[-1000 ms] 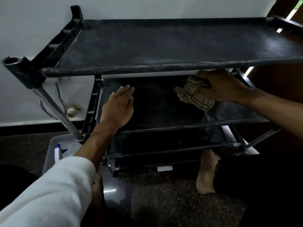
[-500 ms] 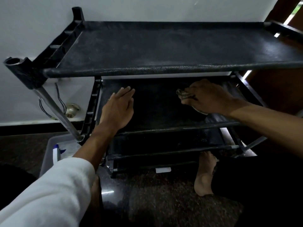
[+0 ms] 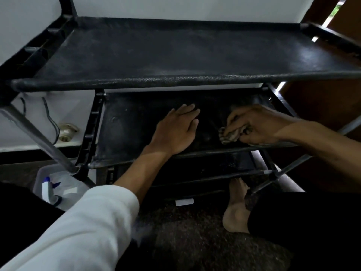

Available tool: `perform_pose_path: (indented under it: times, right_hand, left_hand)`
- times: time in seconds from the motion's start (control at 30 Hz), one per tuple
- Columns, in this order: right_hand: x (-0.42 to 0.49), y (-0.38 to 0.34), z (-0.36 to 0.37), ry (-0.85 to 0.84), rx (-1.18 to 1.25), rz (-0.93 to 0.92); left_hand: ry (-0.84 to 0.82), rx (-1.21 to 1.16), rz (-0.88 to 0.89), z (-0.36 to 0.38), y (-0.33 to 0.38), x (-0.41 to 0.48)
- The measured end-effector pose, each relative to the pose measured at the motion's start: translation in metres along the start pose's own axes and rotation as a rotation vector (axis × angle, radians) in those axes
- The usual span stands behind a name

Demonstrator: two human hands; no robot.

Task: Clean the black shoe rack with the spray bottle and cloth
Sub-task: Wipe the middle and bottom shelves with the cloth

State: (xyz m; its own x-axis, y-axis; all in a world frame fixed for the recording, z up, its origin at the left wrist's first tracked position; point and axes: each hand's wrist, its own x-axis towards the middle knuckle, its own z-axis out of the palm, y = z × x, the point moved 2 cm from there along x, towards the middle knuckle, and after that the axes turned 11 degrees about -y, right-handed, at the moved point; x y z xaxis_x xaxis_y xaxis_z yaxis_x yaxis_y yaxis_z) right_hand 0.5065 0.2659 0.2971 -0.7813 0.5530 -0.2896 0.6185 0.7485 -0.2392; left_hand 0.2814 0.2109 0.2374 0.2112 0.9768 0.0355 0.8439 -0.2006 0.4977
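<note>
The black shoe rack [image 3: 175,79] stands against a white wall, with fabric tiers on a metal frame. On the second tier, my left hand [image 3: 175,132] rests flat with straight fingers. To its right, my right hand [image 3: 254,126] grips a bunched striped cloth [image 3: 228,134] against the same tier near its front bar. A white and blue spray bottle [image 3: 48,190] lies in a grey tub at the lower left, beside the rack's leg.
The grey tub [image 3: 39,177] sits on the dark speckled floor left of the rack. A bare foot [image 3: 236,210] rests on the floor under the rack's right side. Black wires [image 3: 49,118] hang on the wall at left. A brown wooden door [image 3: 322,106] stands at right.
My right hand has drawn the cloth left and toward the front of the second tier, bunching it under the fingers. The left hand stays flat on the tier while the view has shifted.
</note>
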Motion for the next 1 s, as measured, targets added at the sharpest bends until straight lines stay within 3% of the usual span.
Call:
perform_pose_path:
  times: [0.1, 0.23, 0.73, 0.9, 1.0]
  right_hand:
    - [-0.016, 0.013, -0.003, -0.03, -0.089, 0.066]
    - [-0.027, 0.018, -0.002, -0.136, 0.01, 0.151]
    - [0.018, 0.035, 0.008, 0.131, -0.154, -0.077]
    - [0.051, 0.058, -0.009, 0.214, -0.141, 0.053]
    - [0.047, 0.063, -0.008, 0.169, -0.135, 0.093]
  left_hand:
    - [-0.043, 0.016, -0.026, 0.009, 0.004, 0.005]
    - [-0.071, 0.039, -0.047, 0.013, 0.002, 0.009]
    - [-0.137, -0.006, -0.066, 0.023, -0.009, 0.014]
    - [-0.135, -0.002, -0.071, 0.023, -0.012, 0.012]
    - [-0.127, 0.001, -0.07, 0.022, -0.012, 0.012]
